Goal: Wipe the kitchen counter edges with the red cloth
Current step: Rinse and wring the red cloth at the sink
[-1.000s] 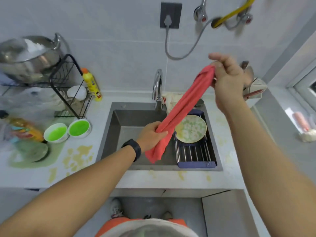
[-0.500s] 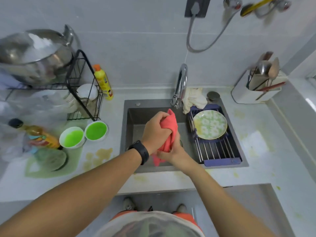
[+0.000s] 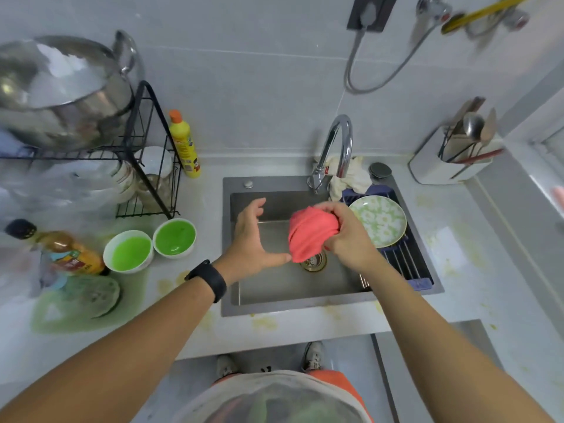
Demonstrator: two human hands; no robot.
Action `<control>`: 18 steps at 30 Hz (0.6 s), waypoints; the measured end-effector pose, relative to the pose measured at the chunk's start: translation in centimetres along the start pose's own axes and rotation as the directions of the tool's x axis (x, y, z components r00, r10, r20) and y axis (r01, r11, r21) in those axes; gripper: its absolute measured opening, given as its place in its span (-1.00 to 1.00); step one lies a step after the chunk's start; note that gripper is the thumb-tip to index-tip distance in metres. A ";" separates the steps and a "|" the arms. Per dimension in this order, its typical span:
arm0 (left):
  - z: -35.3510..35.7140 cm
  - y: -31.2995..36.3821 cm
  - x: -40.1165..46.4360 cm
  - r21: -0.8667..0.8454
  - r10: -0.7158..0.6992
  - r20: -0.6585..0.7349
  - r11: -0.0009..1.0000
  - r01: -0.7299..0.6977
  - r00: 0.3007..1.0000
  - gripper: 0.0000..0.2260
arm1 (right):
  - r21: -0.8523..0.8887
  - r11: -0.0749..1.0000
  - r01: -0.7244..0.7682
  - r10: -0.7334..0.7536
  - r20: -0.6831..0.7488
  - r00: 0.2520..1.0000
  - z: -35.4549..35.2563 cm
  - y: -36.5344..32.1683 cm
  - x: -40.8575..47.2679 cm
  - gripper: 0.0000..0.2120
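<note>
Red cloth [image 3: 311,233] is what we're dealing with, and right now it's bunched into a soft wad up over the sink [image 3: 305,288], roughly above the drain [image 3: 314,262], not on the bench [image 3: 274,328] yet.

Going left to right: far left we've got a steel pot [image 3: 58,87] on a black wire rack [image 3: 143,148], a yellow bottle [image 3: 183,145] by the wall, two bowls of green liquid [image 3: 149,248] and a brown bottle [image 3: 61,254] lying on a green-stained patch. Yellowish smears run along the front edge of the bench, so that looks like where the wiping is needed.

Then our left hand [image 3: 253,239], fingers spread and relaxed, holding nothing; its thumb looks to be just touching the cloth's lower corner. Our right hand [image 3: 348,236] has its fingers curled round the wad and carries all of it. Past that, a flowery plate [image 3: 378,224] sits on a sliding drain rack [image 3: 403,264], and a utensil holder [image 3: 451,160] stands far right.

Handling-wise, we'd guess it's light, floppy and possibly damp, so no worry about dropping or breaking it. It'll sag wherever it isn't supported. Best bet is probably keeping it folded into a pad under a flat palm, with a fold over the bench lip so it wraps the edge.
</note>
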State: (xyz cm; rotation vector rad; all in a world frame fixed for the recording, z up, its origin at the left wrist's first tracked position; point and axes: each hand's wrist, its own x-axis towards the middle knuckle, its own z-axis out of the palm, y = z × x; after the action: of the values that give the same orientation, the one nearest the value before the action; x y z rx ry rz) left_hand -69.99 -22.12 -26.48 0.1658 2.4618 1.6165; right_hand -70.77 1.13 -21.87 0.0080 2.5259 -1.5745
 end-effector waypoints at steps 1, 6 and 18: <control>-0.1 0.6 0.5 0.030 0.041 0.051 0.999 -0.042 0.998 0.18 | 0.032 0.999 0.024 -0.025 0.044 0.999 -0.4 -0.7 0.3 -0.29; 3.2 5.0 3.3 -0.168 0.020 0.325 0.985 0.037 0.945 0.19 | 0.519 0.850 -0.092 0.044 0.104 0.994 1.2 -3.1 1.7 -0.26; 3.4 5.0 4.6 -0.474 -0.360 0.596 0.563 0.676 0.718 -0.87 | -0.365 0.735 0.572 -0.419 0.419 0.805 -3.6 3.7 3.5 0.02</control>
State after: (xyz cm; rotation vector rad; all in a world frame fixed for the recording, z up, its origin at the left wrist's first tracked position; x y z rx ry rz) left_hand -73.80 -16.13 -23.67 -0.2876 1.2662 1.7813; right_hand -74.36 5.74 -24.10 -0.9903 2.6940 -0.9042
